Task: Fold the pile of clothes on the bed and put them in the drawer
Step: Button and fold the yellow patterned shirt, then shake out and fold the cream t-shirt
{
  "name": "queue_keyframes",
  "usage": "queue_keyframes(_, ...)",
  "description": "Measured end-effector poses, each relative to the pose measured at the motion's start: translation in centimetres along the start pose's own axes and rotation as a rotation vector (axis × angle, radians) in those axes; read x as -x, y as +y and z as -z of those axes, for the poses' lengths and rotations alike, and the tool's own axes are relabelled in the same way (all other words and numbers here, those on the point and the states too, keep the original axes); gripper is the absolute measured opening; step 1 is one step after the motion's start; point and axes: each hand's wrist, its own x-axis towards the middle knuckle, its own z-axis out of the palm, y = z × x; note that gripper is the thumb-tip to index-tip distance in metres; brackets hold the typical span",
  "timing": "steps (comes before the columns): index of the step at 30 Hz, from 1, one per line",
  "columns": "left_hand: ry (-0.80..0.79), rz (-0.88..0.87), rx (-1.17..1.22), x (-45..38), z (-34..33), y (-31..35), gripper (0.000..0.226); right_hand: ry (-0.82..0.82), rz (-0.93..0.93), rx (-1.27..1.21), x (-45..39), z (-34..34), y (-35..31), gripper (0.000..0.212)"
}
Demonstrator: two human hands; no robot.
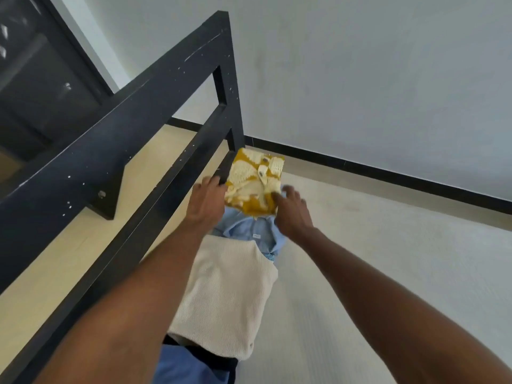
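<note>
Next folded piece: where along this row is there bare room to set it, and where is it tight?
Bare mattress lies right of the row, out to the wall side. It is crowded along the black rail: yellow knit, light blue shirt and cream knit lie end to end, overlapping, with left hand and right hand flanking the yellow knit.

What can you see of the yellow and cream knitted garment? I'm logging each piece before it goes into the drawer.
The yellow and cream knitted garment is folded into a compact, roughly square bundle. It looks like chunky knit, mustard with cream patterning, and has a few small buttons on top. It lies at the far end of a row of folded clothes, over a light blue garment. The left hand touches its left edge; the right hand rests fingers on its near right corner.
</note>
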Motion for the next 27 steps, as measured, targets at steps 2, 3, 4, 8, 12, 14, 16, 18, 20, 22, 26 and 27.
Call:
queue_keyframes(2, -0.226, 0.061, -0.118, 3.2, -3.0, 0.3, 0.038, -0.195, -0.014, 0.074, 2.2, -3.1, 0.5, 0.038)
queue_keyframes(3, -0.281, 0.077, -0.131, 5.1, -4.3, 0.4, 0.037, -0.239, -0.021, 0.101, 3.5, -4.4, 0.6, 0.034)
queue_keyframes(4, -0.303, 0.082, -0.128, 6.7, -5.2, 0.7, 0.036, -0.254, -0.032, 0.120, 4.9, -5.1, 0.8, 0.032)
queue_keyframes(8, -0.353, 0.079, -0.095, 11.6, -5.8, 2.3, 0.043, -0.260, -0.075, 0.103, 9.9, -5.0, 0.8, 0.040)
queue_keyframes(12, -0.263, 0.079, -0.049, 14.8, -2.1, 4.9, 0.049, -0.164, -0.073, 0.099, 13.6, -1.4, 0.1, 0.048)
queue_keyframes(14, -0.211, 0.073, -0.026, 16.9, 0.8, 6.8, 0.052, -0.127, -0.067, 0.091, 16.4, 1.5, -0.4, 0.045)
queue_keyframes(16, -0.160, 0.080, 0.010, 19.6, 4.0, 9.1, 0.052, -0.096, -0.074, 0.072, 20.1, 4.5, -0.8, 0.040)
queue_keyframes(18, -0.124, 0.093, 0.049, 22.7, 6.9, 11.9, 0.047, -0.080, -0.102, 0.037, 24.3, 7.2, -1.0, 0.039)
queue_keyframes(20, -0.088, 0.081, 0.096, 27.5, 10.5, 15.7, 0.039, -0.065, -0.138, -0.011, 30.6, 10.5, -0.8, 0.039)
queue_keyframes(22, -0.058, 0.066, 0.141, 32.4, 13.4, 19.9, 0.032, -0.045, -0.167, -0.037, 37.1, 13.1, -0.1, 0.039)
queue_keyframes(26, -0.091, 0.000, 0.204, 45.2, 17.1, 30.7, 0.028, 0.009, -0.236, -0.058, 53.3, 17.2, 2.7, 0.040)
queue_keyframes(27, -0.104, -0.032, 0.221, 48.1, 17.4, 33.4, 0.030, 0.022, -0.253, -0.069, 57.0, 17.8, 3.8, 0.040)
